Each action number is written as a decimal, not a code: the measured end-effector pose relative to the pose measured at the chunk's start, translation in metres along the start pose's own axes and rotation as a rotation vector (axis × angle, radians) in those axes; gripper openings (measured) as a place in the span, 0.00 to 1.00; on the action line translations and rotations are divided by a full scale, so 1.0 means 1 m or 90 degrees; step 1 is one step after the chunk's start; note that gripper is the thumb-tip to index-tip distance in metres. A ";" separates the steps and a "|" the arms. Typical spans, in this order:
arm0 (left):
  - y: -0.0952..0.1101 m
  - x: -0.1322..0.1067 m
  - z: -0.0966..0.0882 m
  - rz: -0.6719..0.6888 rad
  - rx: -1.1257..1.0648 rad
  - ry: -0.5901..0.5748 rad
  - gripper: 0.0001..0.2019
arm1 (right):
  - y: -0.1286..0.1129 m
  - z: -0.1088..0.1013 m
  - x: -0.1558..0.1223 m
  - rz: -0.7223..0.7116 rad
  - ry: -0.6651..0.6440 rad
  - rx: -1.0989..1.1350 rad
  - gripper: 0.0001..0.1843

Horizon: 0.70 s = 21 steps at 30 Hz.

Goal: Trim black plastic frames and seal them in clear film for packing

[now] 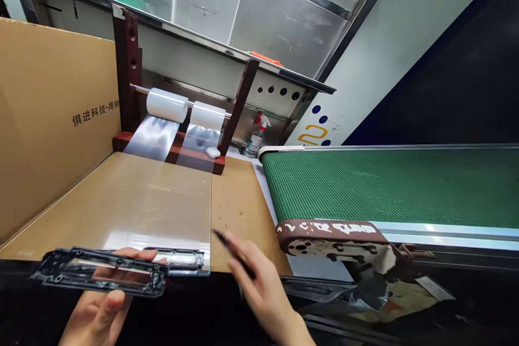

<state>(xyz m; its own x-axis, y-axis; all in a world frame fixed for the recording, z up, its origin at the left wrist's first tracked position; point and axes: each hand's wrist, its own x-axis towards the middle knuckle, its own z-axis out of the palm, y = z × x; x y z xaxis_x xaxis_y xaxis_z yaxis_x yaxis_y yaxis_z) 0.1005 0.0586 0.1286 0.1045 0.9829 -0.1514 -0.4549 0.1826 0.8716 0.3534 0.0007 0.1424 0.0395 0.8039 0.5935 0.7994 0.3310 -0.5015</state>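
My left hand (99, 303) holds a black plastic frame part (101, 273) flat, low at the left, with fingers under and around it. A second black frame part (178, 258) lies on the clear film sheet (162, 211) at the table's near edge. My right hand (263, 286) is blurred by motion to the right of the film. It grips a thin dark tool like a pen or blade (233, 251), tip pointing up-left toward the film's right edge. Two rolls of film (184, 108) hang on a rod in a dark red stand (130, 75).
A tall cardboard wall (44, 119) bounds the brown table (239, 200) on the left. A green conveyor belt (385, 184) runs along the right, with a worn brown end bracket (332, 235). A spray bottle (256, 139) and a small white object (213, 152) sit by the stand.
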 end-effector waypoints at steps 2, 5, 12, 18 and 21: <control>0.002 -0.003 0.000 0.014 -0.020 0.005 0.27 | -0.023 -0.003 0.001 -0.094 -0.072 -0.018 0.19; 0.005 -0.009 0.003 0.019 -0.044 0.026 0.27 | -0.048 -0.009 0.005 -0.219 -0.109 -0.101 0.17; 0.011 -0.014 0.009 0.045 -0.040 0.038 0.27 | -0.061 -0.014 0.014 -0.293 -0.058 -0.181 0.14; 0.016 -0.018 0.016 0.030 -0.042 0.038 0.27 | -0.063 -0.016 0.014 -0.301 -0.044 -0.183 0.14; 0.016 -0.019 0.017 0.036 -0.031 0.038 0.27 | -0.063 -0.015 0.014 -0.300 -0.049 -0.189 0.14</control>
<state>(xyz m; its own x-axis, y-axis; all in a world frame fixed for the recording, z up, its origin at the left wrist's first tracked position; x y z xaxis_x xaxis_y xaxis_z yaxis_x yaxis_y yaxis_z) 0.1059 0.0428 0.1533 0.0248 0.9911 -0.1309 -0.5019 0.1256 0.8558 0.3125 -0.0166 0.1920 -0.3977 0.6406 0.6568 0.8548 0.5188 0.0115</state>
